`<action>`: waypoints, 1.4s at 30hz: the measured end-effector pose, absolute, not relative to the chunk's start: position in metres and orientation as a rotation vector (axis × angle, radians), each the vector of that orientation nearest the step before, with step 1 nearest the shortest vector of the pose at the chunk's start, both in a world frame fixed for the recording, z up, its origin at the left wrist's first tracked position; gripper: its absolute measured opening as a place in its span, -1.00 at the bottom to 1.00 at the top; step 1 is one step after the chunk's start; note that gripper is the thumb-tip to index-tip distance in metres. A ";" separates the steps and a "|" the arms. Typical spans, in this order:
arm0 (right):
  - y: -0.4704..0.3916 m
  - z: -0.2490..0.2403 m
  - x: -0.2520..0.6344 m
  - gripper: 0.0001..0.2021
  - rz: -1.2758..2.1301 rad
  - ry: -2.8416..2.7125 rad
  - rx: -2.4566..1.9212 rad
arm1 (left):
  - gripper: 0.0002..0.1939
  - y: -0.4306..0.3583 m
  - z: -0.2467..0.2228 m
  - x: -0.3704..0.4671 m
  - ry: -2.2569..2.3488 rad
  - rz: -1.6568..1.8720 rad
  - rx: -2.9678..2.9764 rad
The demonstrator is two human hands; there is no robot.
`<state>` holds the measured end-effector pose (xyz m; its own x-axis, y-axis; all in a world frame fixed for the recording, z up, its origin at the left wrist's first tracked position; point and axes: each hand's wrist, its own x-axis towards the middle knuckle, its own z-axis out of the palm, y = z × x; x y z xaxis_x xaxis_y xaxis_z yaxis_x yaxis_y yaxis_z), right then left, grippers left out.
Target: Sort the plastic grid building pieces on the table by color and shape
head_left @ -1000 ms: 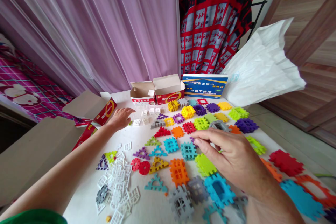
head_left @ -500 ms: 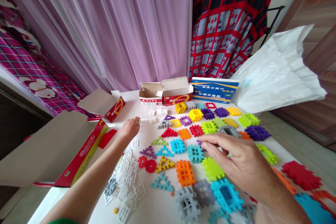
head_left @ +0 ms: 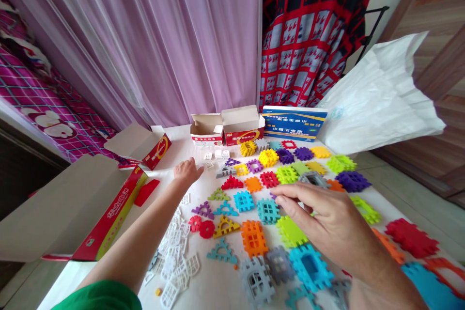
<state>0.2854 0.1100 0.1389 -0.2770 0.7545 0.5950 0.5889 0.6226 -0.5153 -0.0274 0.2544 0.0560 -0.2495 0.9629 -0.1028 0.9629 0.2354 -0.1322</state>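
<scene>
My left hand [head_left: 188, 172] reaches over the far left part of the white table, its fingers spread and nothing seen in it. Small white window pieces [head_left: 218, 154] lie just beyond it to the right. My right hand [head_left: 314, 210] hovers over the coloured block pieces, thumb and forefinger together at the tip. A small purple bit shows at that fingertip, too little to make out. Under and beside this hand are a lime green square [head_left: 291, 231], a teal window block [head_left: 268, 210] and a blue frame block [head_left: 311, 267].
Open cardboard boxes [head_left: 109, 213] stand at the left, smaller ones [head_left: 242, 133] at the back beside a blue box [head_left: 295, 123]. White lattice pieces [head_left: 176, 256] are heaped near the left forearm. A white bag [head_left: 381, 92] stands at the back right.
My left hand has moved slightly right and its fingers have spread; more green sleeve shows. My right hand has hardly moved. The whole view has shifted a little.
</scene>
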 end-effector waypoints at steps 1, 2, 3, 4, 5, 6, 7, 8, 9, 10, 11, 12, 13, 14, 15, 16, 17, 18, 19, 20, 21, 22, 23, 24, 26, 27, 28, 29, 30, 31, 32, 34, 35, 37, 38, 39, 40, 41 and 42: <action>0.110 0.139 0.286 -0.81 0.236 -1.979 -1.058 | -0.51 0.256 0.056 -0.026 -2.478 0.271 -1.916; 0.110 0.140 0.286 -0.81 0.230 -1.976 -1.058 | -0.52 0.258 0.056 -0.026 -2.486 0.277 -1.909; 0.110 0.140 0.287 -0.81 0.226 -1.974 -1.057 | -0.54 0.259 0.055 -0.025 -2.493 0.282 -1.904; 0.110 0.140 0.287 -0.81 0.227 -1.973 -1.056 | -0.55 0.260 0.055 -0.025 -2.499 0.286 -1.900; 0.110 0.140 0.288 -0.81 0.231 -1.973 -1.055 | -0.55 0.261 0.055 -0.025 -2.503 0.289 -1.897; 0.110 0.140 0.288 -0.81 0.237 -1.974 -1.056 | -0.56 0.262 0.055 -0.025 -2.505 0.291 -1.896; 0.110 0.140 0.288 -0.81 0.241 -1.972 -1.056 | -0.56 0.262 0.054 -0.024 -2.506 0.292 -1.894; 0.110 0.140 0.288 -0.80 0.243 -1.970 -1.055 | -0.56 0.262 0.054 -0.023 -2.505 0.293 -1.890; 0.110 0.140 0.288 -0.80 0.245 -1.970 -1.054 | -0.57 0.262 0.054 -0.022 -2.502 0.292 -1.885; 0.110 0.140 0.288 -0.80 0.244 -1.968 -1.052 | -0.57 0.262 0.054 -0.021 -2.497 0.291 -1.880; 0.110 0.140 0.288 -0.81 0.244 -1.966 -1.051 | -0.58 0.262 0.054 -0.020 -2.490 0.288 -1.875; 0.110 0.140 0.288 -0.81 0.244 -1.964 -1.050 | -0.58 0.261 0.054 -0.019 -2.482 0.286 -1.873; 0.110 0.141 0.288 -0.81 0.247 -1.963 -1.050 | -0.58 0.261 0.053 -0.018 -2.474 0.285 -1.873; 0.110 0.141 0.288 -0.81 0.250 -1.962 -1.050 | -0.59 0.260 0.053 -0.018 -2.465 0.284 -1.876; 0.110 0.141 0.288 -0.81 0.254 -1.961 -1.051 | -0.59 0.260 0.053 -0.018 -2.457 0.284 -1.881; 0.110 0.141 0.288 -0.81 0.258 -1.960 -1.053 | -0.59 0.259 0.053 -0.018 -2.449 0.284 -1.887; 0.110 0.141 0.288 -0.80 0.260 -1.959 -1.055 | -0.59 0.259 0.053 -0.018 -2.440 0.284 -1.895; 0.110 0.141 0.288 -0.80 0.262 -1.959 -1.057 | -0.58 0.258 0.054 -0.019 -2.431 0.284 -1.904; 0.110 0.141 0.288 -0.80 0.262 -1.958 -1.058 | -0.57 0.258 0.054 -0.019 -2.422 0.283 -1.913; 0.110 0.141 0.288 -0.80 0.263 -1.960 -1.058 | -0.56 0.258 0.055 -0.020 -2.413 0.282 -1.922; 0.109 0.141 0.289 -0.80 0.266 -1.963 -1.059 | -0.55 0.258 0.055 -0.021 -2.405 0.281 -1.932; 0.109 0.140 0.289 -0.80 0.268 -1.964 -1.060 | -0.54 0.257 0.055 -0.022 -2.397 0.280 -1.944; 0.109 0.140 0.289 -0.79 0.269 -1.964 -1.061 | -0.53 0.258 0.055 -0.023 -2.388 0.277 -1.957; 0.109 0.140 0.289 -0.79 0.268 -1.962 -1.064 | -0.53 0.258 0.055 -0.023 -2.380 0.274 -1.970; 0.109 0.139 0.289 -0.80 0.262 -1.959 -1.071 | -0.53 0.259 0.055 -0.025 -2.368 0.268 -1.997; 0.109 0.139 0.289 -0.80 0.257 -1.957 -1.071 | -0.53 0.260 0.054 -0.025 -2.366 0.266 -2.006; 0.109 0.139 0.289 -0.80 0.255 -1.959 -1.071 | -0.53 0.261 0.053 -0.026 -2.367 0.264 -2.013; 0.109 0.139 0.289 -0.80 0.253 -1.961 -1.070 | -0.53 0.263 0.053 -0.026 -2.370 0.263 -2.015; 0.109 0.139 0.290 -0.80 0.253 -1.963 -1.069 | -0.54 0.264 0.053 -0.027 -2.377 0.263 -2.015; 0.109 0.139 0.290 -0.81 0.253 -1.964 -1.065 | -0.54 0.266 0.053 -0.028 -2.386 0.264 -2.013; 0.109 0.139 0.290 -0.81 0.254 -1.964 -1.062 | -0.54 0.268 0.053 -0.029 -2.395 0.265 -2.011; 0.109 0.139 0.290 -0.81 0.257 -1.958 -1.062 | -0.54 0.272 0.055 -0.031 -2.413 0.270 -2.010; 0.109 0.139 0.290 -0.81 0.258 -1.955 -1.064 | -0.55 0.274 0.056 -0.032 -2.420 0.272 -2.012; 0.110 0.139 0.290 -0.81 0.257 -1.948 -1.068 | -0.58 0.278 0.058 -0.035 -2.432 0.284 -2.020; 0.110 0.139 0.290 -0.80 0.256 -1.946 -1.070 | -0.59 0.279 0.059 -0.036 -2.438 0.291 -2.026; 0.110 0.139 0.290 -0.80 0.257 -1.948 -1.071 | -0.61 0.280 0.060 -0.036 -2.444 0.297 -2.034; 0.110 0.139 0.290 -0.80 0.257 -1.948 -1.070 | -0.63 0.281 0.061 -0.037 -2.449 0.303 -2.042; 0.110 0.140 0.289 -0.80 0.258 -1.950 -1.070 | -0.64 0.281 0.061 -0.037 -2.453 0.306 -2.051; 0.110 0.140 0.289 -0.80 0.257 -1.951 -1.071 | -0.64 0.282 0.061 -0.038 -2.456 0.305 -2.058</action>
